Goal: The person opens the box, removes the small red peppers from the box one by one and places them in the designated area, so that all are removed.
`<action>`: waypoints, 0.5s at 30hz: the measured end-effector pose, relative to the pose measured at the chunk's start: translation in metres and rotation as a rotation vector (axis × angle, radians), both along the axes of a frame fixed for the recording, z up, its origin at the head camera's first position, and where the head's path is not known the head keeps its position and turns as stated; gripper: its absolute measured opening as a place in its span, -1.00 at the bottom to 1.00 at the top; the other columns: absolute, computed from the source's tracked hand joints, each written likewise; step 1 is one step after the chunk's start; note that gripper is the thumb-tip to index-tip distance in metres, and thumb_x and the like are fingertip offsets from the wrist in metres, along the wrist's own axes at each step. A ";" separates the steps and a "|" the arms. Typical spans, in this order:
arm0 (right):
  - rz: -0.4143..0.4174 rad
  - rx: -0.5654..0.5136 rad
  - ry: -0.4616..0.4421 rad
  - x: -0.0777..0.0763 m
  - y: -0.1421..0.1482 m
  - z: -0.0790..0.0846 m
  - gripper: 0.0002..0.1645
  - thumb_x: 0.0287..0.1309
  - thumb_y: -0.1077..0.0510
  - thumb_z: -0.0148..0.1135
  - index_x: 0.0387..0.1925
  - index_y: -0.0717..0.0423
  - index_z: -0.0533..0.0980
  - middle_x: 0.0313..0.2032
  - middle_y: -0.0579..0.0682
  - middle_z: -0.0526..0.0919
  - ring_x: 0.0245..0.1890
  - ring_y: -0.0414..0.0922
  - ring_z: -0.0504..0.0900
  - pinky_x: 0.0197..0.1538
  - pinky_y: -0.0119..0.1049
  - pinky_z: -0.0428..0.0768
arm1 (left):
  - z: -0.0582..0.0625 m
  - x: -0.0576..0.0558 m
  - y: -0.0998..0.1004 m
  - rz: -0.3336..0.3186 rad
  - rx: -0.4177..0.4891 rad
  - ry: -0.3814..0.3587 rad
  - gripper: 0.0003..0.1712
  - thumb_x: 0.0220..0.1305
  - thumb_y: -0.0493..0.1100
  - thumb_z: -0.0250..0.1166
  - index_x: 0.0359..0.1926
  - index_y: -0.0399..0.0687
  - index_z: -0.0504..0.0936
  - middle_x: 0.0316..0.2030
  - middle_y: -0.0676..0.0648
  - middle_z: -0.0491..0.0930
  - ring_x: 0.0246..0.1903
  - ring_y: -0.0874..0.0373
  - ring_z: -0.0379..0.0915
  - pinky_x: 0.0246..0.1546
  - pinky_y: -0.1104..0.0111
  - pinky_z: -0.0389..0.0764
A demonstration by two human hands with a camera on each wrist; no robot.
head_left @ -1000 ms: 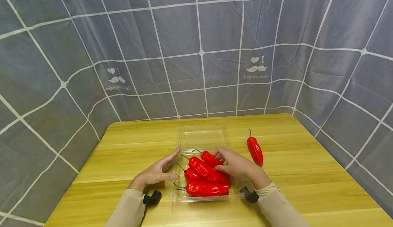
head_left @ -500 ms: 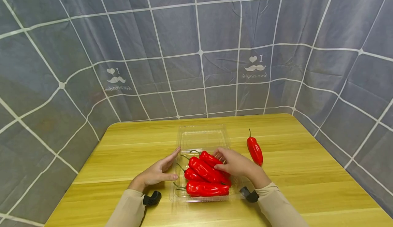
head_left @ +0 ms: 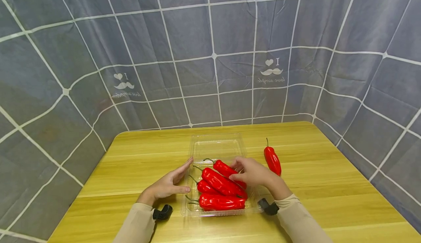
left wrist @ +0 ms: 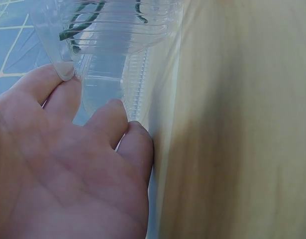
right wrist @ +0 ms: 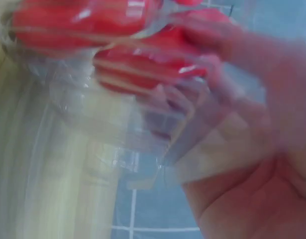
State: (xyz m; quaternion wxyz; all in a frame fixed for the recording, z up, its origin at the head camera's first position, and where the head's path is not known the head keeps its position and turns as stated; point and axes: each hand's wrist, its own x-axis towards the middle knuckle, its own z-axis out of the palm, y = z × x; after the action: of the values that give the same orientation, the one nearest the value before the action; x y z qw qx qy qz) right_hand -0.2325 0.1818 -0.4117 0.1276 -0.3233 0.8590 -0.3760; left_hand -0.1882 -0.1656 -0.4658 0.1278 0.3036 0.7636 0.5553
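As a glossy, long red pepper [head_left: 223, 167] is pinched by the right hand [head_left: 252, 171], left hand [head_left: 166, 185] spread, its probably light, slick body is best gripped mid-length.

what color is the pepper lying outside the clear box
The pepper outside the box is glossy red, seen best in the head view.

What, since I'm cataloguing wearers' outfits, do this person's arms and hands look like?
The left hand and right hand wear no gloves, and no rings show. The left sleeve and right sleeve are long and plain beige. The left wrist device and right wrist device are small, black and bent, and no cables show.
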 end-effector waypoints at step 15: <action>-0.123 -0.107 0.055 -0.012 0.026 0.013 -0.69 0.17 0.09 0.47 -0.21 0.15 0.53 -0.28 -0.07 0.72 -0.26 -0.11 0.70 -0.22 -0.20 0.68 | 0.001 0.000 0.001 0.000 -0.002 0.003 0.08 0.34 -0.27 0.35 0.60 -0.20 -0.20 0.59 -0.14 -0.33 0.53 -0.15 -0.33 0.45 0.39 -0.09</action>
State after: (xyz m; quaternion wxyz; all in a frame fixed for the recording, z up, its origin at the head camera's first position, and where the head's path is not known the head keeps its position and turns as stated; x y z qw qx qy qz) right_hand -0.2443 0.2075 -0.3990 0.0632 -0.2862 0.8591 -0.4196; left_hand -0.1881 -0.1648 -0.4651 0.1271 0.3044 0.7642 0.5542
